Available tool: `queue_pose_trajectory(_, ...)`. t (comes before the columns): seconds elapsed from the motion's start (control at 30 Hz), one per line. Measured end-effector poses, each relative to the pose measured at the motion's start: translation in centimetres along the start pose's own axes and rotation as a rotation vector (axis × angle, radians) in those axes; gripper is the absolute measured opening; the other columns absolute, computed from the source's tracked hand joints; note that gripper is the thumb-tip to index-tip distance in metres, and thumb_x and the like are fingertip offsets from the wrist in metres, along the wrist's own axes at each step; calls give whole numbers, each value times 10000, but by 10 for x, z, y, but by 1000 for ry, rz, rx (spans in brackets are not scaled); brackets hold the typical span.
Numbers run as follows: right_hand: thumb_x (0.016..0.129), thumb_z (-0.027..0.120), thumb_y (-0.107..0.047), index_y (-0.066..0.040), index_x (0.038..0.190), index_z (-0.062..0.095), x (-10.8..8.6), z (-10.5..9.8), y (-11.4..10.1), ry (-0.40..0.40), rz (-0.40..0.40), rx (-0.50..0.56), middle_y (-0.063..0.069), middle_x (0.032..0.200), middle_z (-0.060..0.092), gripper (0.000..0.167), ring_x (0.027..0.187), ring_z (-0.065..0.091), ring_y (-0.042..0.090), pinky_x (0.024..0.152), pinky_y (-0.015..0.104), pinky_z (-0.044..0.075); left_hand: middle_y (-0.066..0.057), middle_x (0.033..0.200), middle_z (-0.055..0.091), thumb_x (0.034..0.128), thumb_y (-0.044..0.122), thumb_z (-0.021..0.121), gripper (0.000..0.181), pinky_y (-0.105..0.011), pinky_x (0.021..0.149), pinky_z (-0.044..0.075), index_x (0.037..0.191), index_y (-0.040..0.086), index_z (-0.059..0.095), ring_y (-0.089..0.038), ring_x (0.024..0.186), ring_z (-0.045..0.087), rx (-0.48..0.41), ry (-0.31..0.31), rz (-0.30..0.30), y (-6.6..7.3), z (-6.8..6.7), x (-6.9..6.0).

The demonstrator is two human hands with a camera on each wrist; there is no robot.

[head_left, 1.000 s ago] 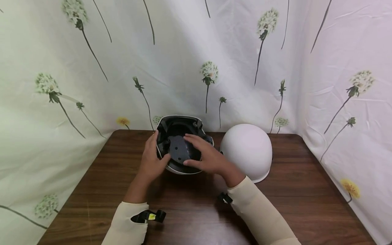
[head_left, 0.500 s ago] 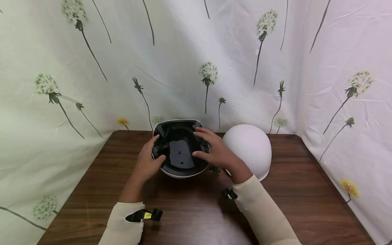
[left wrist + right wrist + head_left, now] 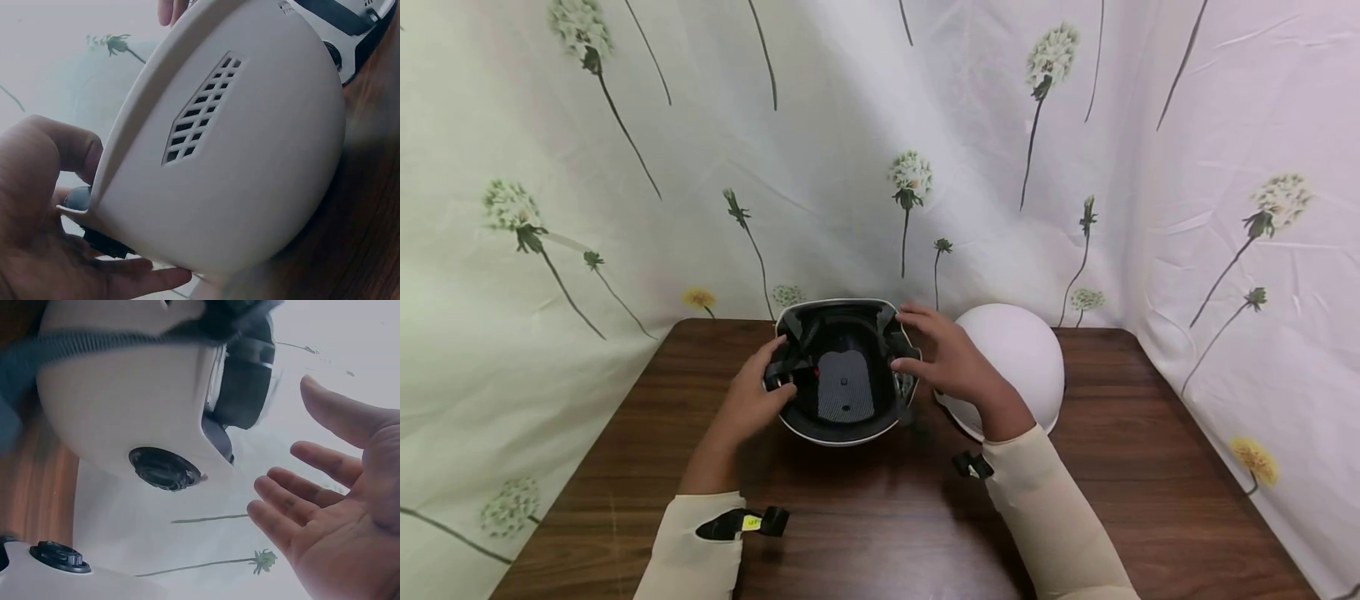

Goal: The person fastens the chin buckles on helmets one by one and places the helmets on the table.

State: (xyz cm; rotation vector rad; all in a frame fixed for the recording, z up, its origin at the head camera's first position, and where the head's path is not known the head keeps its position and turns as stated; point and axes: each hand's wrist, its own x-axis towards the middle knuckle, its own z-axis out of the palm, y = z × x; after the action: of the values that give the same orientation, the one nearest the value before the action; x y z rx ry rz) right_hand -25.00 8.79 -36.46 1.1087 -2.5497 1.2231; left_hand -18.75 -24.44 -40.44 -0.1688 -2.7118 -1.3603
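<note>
A white helmet (image 3: 844, 437) lies upside down on the table, its black padded lining (image 3: 844, 387) facing up. My left hand (image 3: 745, 406) grips its left rim, thumb inside and fingers outside. The left wrist view has the white shell (image 3: 269, 162) with its slotted vent, and the hand (image 3: 44, 219) pinching the edge. My right hand (image 3: 951, 358) hovers at the right rim with fingers spread; in the right wrist view this hand (image 3: 337, 494) is apart from the shell and holds nothing. A dark strap (image 3: 94, 347) hangs blurred across that view.
A second white helmet (image 3: 1018, 358) sits dome up to the right, close behind my right hand. The brown wooden table (image 3: 857, 533) ends at a white curtain (image 3: 842, 208) printed with dandelions.
The helmet has turned and settled lower, with its opening now facing up more squarely. My right hand has moved off its interior to the right. My left hand stays on the left rim.
</note>
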Motion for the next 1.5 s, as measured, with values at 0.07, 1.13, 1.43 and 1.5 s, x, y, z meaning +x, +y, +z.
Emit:
queue_pose_trajectory(0.07, 924, 838, -209, -44, 1527, 525, -1, -1, 0, -17, 8, 8, 133, 1606, 446, 699, 1491, 428, 318, 1150, 541, 421, -296, 1654, 287, 960, 54, 636, 760, -685, 1155, 305, 1646, 58, 307, -492, 1505, 299, 5, 23, 29, -1, 0, 0)
queue_pose_trajectory(1.13, 843, 766, 36, -228, 1028, 845, -2, 8, -14, -299, -252, -191, 79, 1550, 534, 332, 1553, 258, 430, 1104, 706, 294, -343, 1557, 366, 954, 106, 696, 432, -688, 1044, 437, 1313, -107, 585, -525, 1474, 296, 406, 233, 29, 10, 21, -5)
queue_pose_trajectory(1.43, 857, 782, -16, -210, 751, 701, -1, 11, -17, -292, -242, -125, 6, 1391, 678, 235, 1562, 298, 310, 1172, 698, 214, -305, 1407, 528, 921, 10, 732, 162, -714, 949, 449, 1058, -55, 674, -519, 1368, 427, 411, 334, 126, 10, 24, -4)
queue_pose_trajectory(1.5, 848, 766, 0, -213, 742, 660, -1, 10, -17, -257, -255, -114, -12, 1330, 708, 261, 1557, 307, 296, 1186, 681, 201, -299, 1395, 542, 932, 23, 738, 114, -718, 950, 437, 1005, -37, 675, -520, 1350, 432, 402, 352, 147, 10, 25, -4)
